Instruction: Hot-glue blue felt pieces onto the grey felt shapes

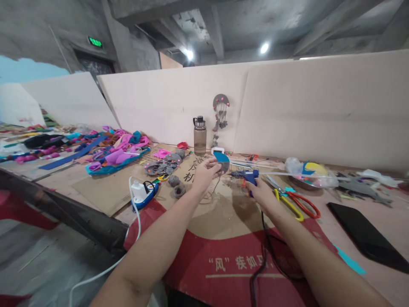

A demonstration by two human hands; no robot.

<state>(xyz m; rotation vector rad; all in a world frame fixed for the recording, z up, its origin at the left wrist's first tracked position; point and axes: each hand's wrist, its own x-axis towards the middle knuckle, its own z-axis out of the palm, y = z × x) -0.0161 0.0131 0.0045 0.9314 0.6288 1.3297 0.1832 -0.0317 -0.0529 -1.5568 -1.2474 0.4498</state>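
Note:
My left hand (207,172) pinches a small felt piece (222,159), blue on its upper part and grey below. A grey strand of yarn (217,185) trails down under it to the cardboard (223,221). In my right hand (259,192) is a blue glue gun (251,175), its nozzle pointing left at the felt. A clear glue stick (281,173) sticks out of its back, and a black cord (263,238) runs down from the handle. Scissors with yellow handles (292,207) and scissors with red handles (308,206) lie right of my right hand.
A water bottle (200,138) stands at the back beside a hanging grey felt ornament (221,104). Left are a power strip (145,194), balls of grey yarn (174,181) and colourful felt scraps (121,149). A phone (364,232) and a bowl (306,181) lie right.

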